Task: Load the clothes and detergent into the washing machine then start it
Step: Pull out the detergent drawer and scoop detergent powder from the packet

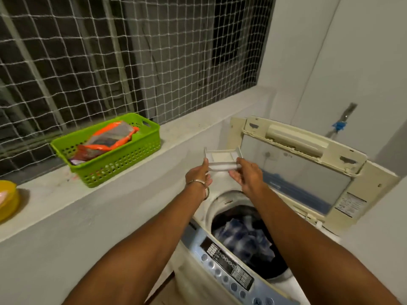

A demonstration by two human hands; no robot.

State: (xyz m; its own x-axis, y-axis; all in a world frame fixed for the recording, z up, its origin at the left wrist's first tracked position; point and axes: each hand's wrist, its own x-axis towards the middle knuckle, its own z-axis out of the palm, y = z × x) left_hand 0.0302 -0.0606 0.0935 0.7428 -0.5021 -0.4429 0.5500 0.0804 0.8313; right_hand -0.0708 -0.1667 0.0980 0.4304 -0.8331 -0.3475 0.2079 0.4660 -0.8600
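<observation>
A white detergent drawer (222,159) is held in the air above the far rim of the top-loading washing machine (222,280). My left hand (198,175) grips its left end and my right hand (247,175) grips its right end. The machine's lid (308,172) stands open at the right. Blue and white checked clothes (244,238) lie in the drum below my arms. An orange detergent pouch (110,139) lies in a green basket (123,164) on the ledge to the left.
The control panel (229,265) with round buttons faces me at the bottom. A grey concrete ledge (55,199) runs along the left under a netted window (110,58). A yellow container (7,199) sits at the left edge. A tap with a blue fitting (340,125) is on the right wall.
</observation>
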